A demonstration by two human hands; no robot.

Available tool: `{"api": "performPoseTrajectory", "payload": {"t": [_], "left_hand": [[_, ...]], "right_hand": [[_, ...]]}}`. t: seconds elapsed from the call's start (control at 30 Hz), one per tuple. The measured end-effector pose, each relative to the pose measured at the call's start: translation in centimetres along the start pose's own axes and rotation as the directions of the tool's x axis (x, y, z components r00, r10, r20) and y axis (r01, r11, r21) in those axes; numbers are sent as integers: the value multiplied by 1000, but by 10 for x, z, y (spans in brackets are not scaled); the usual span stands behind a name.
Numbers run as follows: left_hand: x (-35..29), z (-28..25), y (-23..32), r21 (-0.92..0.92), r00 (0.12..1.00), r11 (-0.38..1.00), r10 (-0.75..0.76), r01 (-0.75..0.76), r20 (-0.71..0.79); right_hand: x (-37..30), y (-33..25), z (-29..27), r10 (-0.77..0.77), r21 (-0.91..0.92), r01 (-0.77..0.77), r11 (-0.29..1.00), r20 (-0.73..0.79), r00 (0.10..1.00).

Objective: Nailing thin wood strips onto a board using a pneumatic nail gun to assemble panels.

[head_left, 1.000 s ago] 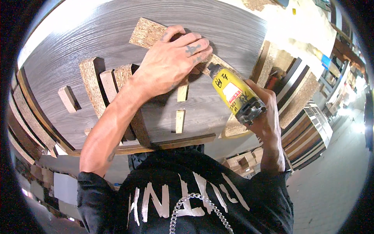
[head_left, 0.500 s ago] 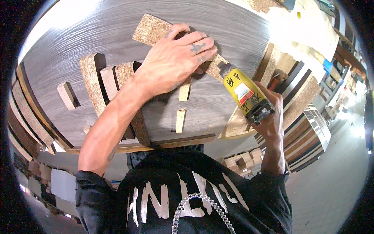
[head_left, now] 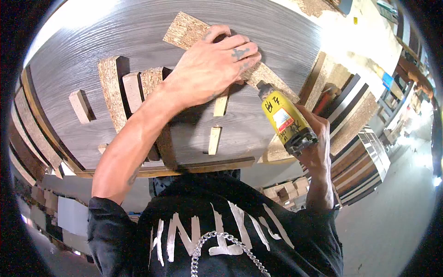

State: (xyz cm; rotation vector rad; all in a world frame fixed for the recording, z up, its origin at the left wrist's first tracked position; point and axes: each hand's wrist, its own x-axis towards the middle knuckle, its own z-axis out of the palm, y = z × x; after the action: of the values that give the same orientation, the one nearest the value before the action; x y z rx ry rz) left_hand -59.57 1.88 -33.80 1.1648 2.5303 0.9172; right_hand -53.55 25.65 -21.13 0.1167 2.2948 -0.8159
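My left hand (head_left: 221,64) lies across a particleboard strip (head_left: 272,81), its fingers wrapped over the far edge. The strip slants over a grey wood-grain panel (head_left: 152,32), with its left end sticking out beyond my knuckles. In my right hand (head_left: 318,134) is a yellow and black nail gun (head_left: 281,113). Its narrow dark end is beside the strip's near edge, just right of my left hand; I cannot tell if they touch. The nail gun's body hides most of my right fingers. A pale wood stick (head_left: 220,104) runs out from beneath the left hand.
A short pale stick (head_left: 214,141) and a small block (head_left: 81,106) lie on the panel. Several particleboard pieces (head_left: 111,87) are left of my forearm. More boards (head_left: 355,122) lean at the right. Stacked strips (head_left: 32,127) stand at the left edge.
The nail gun has moved slightly left, closer to my left hand, uncovering the strip's right end. My left hand keeps its hold on the strip.
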Motion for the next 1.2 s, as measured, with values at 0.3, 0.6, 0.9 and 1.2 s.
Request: {"api": "performPoseTrajectory", "payload": {"t": [0.3,0.6,0.9,1.2], "left_hand": [[2,-2,1,-1,1000,1000,20,-20,22],[-35,-95,-53,-143,961,951,-276,275,11],[-49,-85,-89,-119,988,981,-146,152,60],[-53,-76,-91,-118,992,986,-118,114,-36]], "right_hand": [[-3,-8,4,46,-95,-48,994,-23,999],[-11,-7,-13,128,-70,-133,989,-74,989],[49,-79,-7,-149,-173,158,972,63,987],[74,-110,14,-266,-36,268,963,42,963]]}}
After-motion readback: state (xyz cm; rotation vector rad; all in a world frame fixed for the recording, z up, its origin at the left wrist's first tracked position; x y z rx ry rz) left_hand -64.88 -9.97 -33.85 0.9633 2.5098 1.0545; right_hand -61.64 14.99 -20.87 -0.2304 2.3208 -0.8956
